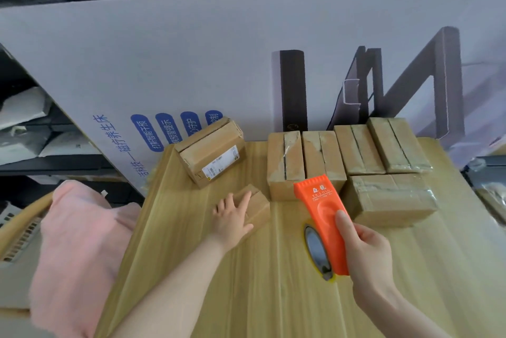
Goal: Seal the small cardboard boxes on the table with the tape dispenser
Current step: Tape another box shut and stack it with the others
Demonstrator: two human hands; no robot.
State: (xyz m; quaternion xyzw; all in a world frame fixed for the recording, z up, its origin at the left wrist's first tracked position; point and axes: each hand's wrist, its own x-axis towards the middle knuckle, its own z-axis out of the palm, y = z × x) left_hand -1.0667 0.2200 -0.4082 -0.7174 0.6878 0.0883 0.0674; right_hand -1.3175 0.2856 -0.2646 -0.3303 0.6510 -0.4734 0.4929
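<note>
R hand (367, 252) grips orange tape dispenser (321, 225) w/ thumb on top, held above table (246, 283), nose toward box row. L hand (232, 218) lies flat, fingers spread, on small box (256, 207) just left of dispenser. Taped boxes (350, 154) behind; labeled box (212, 152) back left.

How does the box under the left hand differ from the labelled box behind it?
The small box is clearly smaller than the labelled box. The labelled box carries a white barcode sticker; the small box shows none. The left hand rests on the small box; the labelled box is untouched. Both are brown cardboard on the wooden table.
</note>
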